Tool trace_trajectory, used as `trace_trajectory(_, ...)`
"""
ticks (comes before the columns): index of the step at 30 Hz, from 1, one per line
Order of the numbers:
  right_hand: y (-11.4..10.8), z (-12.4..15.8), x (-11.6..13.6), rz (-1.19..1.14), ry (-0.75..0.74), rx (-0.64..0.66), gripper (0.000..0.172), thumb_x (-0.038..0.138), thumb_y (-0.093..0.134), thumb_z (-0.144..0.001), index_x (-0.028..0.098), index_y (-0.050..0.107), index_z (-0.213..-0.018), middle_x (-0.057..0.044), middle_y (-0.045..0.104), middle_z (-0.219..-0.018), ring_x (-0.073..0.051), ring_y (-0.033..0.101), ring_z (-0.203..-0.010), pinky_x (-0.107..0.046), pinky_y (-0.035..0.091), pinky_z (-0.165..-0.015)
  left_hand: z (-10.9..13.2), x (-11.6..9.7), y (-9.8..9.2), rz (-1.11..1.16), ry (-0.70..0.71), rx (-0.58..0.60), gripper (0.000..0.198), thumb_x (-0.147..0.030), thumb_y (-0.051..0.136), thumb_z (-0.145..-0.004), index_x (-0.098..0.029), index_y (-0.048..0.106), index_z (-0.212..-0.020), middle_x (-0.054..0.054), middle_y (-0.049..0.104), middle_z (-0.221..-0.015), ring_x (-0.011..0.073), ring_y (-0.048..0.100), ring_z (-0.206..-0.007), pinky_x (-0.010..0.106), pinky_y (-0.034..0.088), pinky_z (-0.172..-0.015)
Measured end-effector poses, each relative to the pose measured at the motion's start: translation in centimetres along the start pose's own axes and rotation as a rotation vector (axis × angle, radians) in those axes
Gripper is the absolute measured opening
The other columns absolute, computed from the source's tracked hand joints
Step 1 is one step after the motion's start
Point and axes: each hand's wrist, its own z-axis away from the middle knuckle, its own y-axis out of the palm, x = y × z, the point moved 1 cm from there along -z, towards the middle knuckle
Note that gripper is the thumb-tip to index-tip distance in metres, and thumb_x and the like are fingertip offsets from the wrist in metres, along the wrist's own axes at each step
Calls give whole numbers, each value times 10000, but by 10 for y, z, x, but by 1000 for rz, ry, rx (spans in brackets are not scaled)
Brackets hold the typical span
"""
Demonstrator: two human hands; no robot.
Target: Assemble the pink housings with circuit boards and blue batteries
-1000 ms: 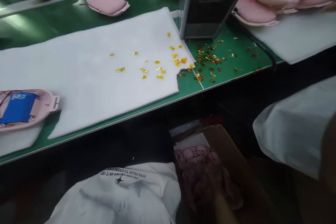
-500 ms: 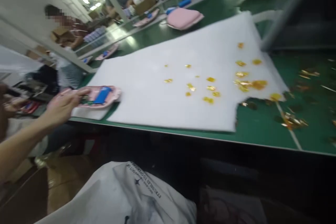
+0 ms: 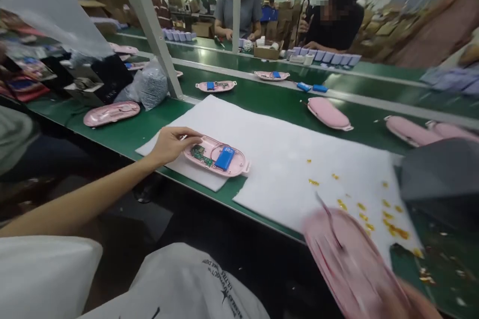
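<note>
Left hand (image 3: 170, 145) on pink case (image 3: 215, 156), right hand (image 3: 415, 301) perhaps holding lid (image 3: 348, 259).

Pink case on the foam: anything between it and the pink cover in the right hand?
Nothing visible does. Only the white foam sheet lies between the blurred pink cover in the right hand and the open pink case, with the left hand at the case's left end; gold flecks lie beside the cover.

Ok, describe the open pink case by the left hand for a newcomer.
On the green workbench, find the white padding sheet. Near its edge lies an open pink case, blue battery beside a green circuit board. The left hand touches it; other open cases lie farther off.
</note>
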Motion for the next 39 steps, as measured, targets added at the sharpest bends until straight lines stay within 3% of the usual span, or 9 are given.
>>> trace_trajectory(4, 43, -73, 109, -111, -288, -36, 535, 669, 450, -881, 199, 689, -973, -84, 699, -870, -216, 625, -737, -332, 507, -666, -12, -1, 12, 520, -158, 44, 282, -402, 730, -735, -126, 718, -791, 61, 708, -674, 194, 677, -618, 308, 590, -657)
trace_trajectory(8, 81, -105, 186, -80, -692, -17, 310, 392, 461, -958, 180, 687, -954, -35, 702, -802, -143, 594, -620, -252, 458, -594, -12, -12, 4, 469, 261, 78, 211, -290, 600, -920, -142, 747, -887, 83, 715, -829, 153, 686, -713, 256, 588, -695)
trace_trajectory(12, 79, -90, 217, -8, -1091, -122, 206, 148, 480, -938, 217, 670, -979, -20, 733, -898, -144, 674, -765, -243, 485, -710, -10, -18, -4, 50, 646, -138, 241, -194, 516, -972, -190, 749, -907, 109, 673, -1069, 183, 649, -975, 284, 590, -799)
trace_trajectory(16, 70, -65, 240, -45, -859, -36, 200, 244, 456, -975, 206, 652, -957, -30, 696, -818, -144, 606, -652, -246, 459, -624, -14, -18, 7, 103, 675, -250, 234, -193, 543, -964, -181, 744, -844, 110, 654, -1161, 197, 648, -1018, 312, 595, -857)
trace_trajectory(20, 74, -60, 246, -105, -631, 101, 291, 371, 434, -980, 188, 655, -931, -46, 666, -805, -147, 549, -635, -240, 435, -572, -18, -11, 21, 560, 385, -243, 69, -176, 741, -823, -168, 754, -756, 87, 701, -1027, 160, 685, -832, 272, 590, -777)
trace_trajectory(24, 83, -72, 237, -125, -623, 173, 333, 459, 497, -933, 185, 687, -931, -31, 672, -772, -137, 540, -590, -243, 432, -556, -16, -7, 24, 792, 78, -99, 89, -142, 777, -727, -138, 710, -668, 78, 713, -913, 175, 682, -795, 259, 561, -701)
trace_trajectory(30, 97, -88, 232, -217, -425, 128, 331, 471, 546, -887, 183, 692, -961, -49, 705, -952, -169, 616, -790, -261, 459, -691, -24, 7, 20, 907, -231, 226, 522, -253, 856, -626, -171, 556, -1045, 30, 689, -809, 179, 668, -636, 230, 518, -490)
trace_trajectory(33, 106, -100, 237, -184, -452, 199, 362, 502, 551, -856, 174, 686, -928, -63, 709, -905, -190, 626, -772, -287, 466, -684, -30, 13, 21, 858, -179, 376, 429, -207, 827, -625, -145, 587, -975, 28, 680, -727, 180, 658, -624, 212, 504, -471)
trace_trajectory(39, 138, -110, 274, 131, -711, 433, 327, 481, 583, -802, 223, 689, -973, -49, 724, -906, -215, 639, -798, -308, 439, -702, -28, 12, 30, 779, -175, 299, 373, -187, 776, -646, -137, 573, -955, 15, 666, -688, 140, 611, -567, 182, 474, -455)
